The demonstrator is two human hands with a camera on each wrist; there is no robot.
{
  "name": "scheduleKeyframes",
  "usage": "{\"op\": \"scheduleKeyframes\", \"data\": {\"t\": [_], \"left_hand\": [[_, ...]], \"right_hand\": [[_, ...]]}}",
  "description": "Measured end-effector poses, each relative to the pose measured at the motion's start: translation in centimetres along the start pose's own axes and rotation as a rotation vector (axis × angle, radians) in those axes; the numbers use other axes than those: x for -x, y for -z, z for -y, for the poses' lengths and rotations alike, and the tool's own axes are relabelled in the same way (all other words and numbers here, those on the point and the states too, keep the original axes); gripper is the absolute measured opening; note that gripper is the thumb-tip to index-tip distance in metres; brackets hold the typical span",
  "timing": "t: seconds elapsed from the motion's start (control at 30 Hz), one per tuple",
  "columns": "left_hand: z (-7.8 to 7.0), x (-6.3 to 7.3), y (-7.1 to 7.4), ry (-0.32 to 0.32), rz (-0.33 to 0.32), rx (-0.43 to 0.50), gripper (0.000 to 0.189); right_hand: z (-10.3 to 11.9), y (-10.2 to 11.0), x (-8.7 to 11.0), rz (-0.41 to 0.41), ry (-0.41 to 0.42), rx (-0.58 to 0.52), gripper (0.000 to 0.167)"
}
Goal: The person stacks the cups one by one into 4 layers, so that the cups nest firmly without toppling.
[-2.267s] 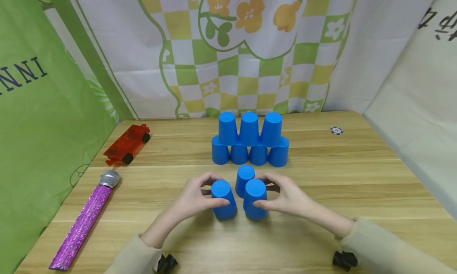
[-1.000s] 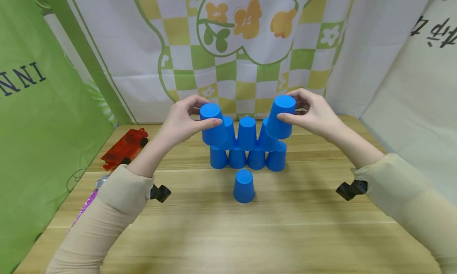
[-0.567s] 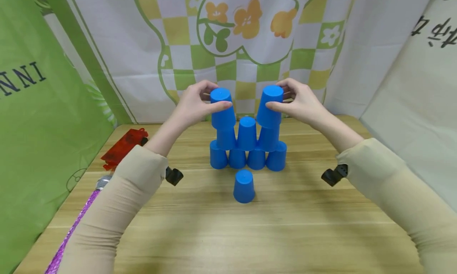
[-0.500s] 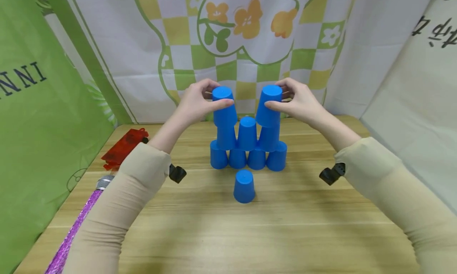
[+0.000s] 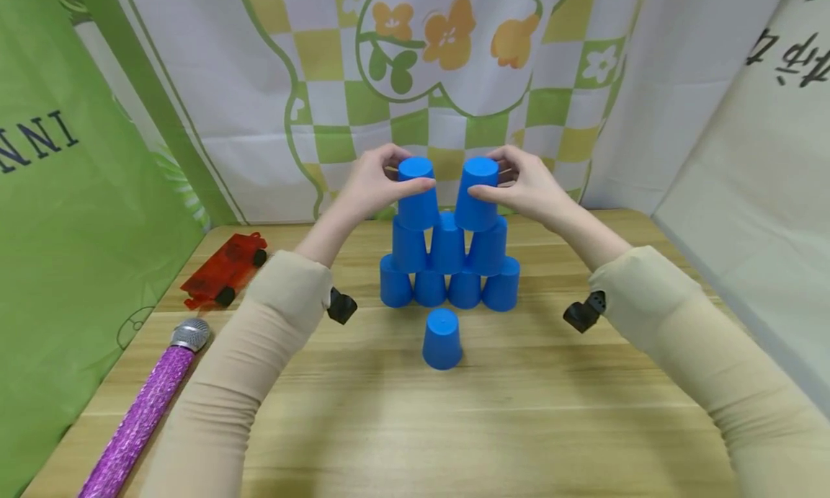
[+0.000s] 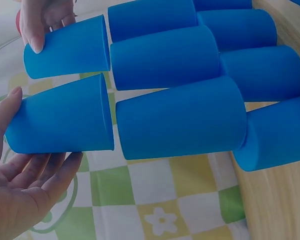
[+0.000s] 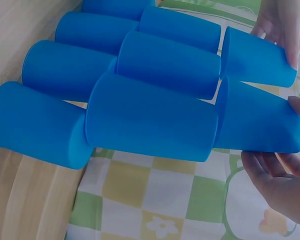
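Observation:
Two tiers of upside-down blue cups stand on the table: several in the bottom row (image 5: 396, 282) and three in the middle row (image 5: 447, 246). My left hand (image 5: 379, 183) grips an upside-down blue cup (image 5: 418, 208), thumb in front and fingers behind. In the left wrist view, a narrow gap shows between this held cup (image 6: 65, 117) and the cup below (image 6: 182, 120). My right hand (image 5: 533, 187) holds another blue cup (image 5: 476, 211) the same way, its rim right at the middle row. One more blue cup (image 5: 442, 341) stands alone in front of the stack.
A red toy car (image 5: 223, 271) lies at the table's left rear. Nearer, a microphone with a glittery purple handle (image 5: 141, 419) lies beside my left sleeve (image 5: 227, 375). A patterned curtain (image 5: 447, 123) hangs just behind the wooden table (image 5: 493, 426).
Both hands have lifted two cups from the front of the table up over the stack. Over the last half second they have moved inward, bringing the held cups closer together.

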State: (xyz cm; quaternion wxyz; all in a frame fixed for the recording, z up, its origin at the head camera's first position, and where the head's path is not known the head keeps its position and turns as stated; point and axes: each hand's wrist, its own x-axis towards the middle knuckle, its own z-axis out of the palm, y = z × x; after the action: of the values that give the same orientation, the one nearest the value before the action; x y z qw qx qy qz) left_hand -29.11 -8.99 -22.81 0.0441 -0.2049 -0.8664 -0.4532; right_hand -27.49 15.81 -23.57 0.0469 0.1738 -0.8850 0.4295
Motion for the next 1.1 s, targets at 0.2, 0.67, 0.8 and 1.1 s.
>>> {"op": "scheduleKeyframes", "data": {"t": [0.2, 0.67, 0.8, 1.1], "left_hand": [[0.1, -0.3, -0.6, -0.005, 0.001, 0.007, 0.052], [0.1, -0.8, -1.2, 0.011, 0.020, -0.017, 0.054], [0.1, -0.8, -1.3, 0.015, 0.021, -0.030, 0.055], [0.3, -0.8, -1.4, 0.016, 0.019, -0.053, 0.057]], "right_hand": [[-0.2, -0.3, -0.2, 0.004, -0.007, 0.016, 0.057], [-0.2, -0.5, -0.2, 0.018, -0.014, 0.015, 0.058], [-0.1, -0.4, -0.2, 0.024, -0.015, 0.006, 0.058], [-0.1, -0.5, -0.3, 0.035, -0.021, 0.005, 0.061]]}}
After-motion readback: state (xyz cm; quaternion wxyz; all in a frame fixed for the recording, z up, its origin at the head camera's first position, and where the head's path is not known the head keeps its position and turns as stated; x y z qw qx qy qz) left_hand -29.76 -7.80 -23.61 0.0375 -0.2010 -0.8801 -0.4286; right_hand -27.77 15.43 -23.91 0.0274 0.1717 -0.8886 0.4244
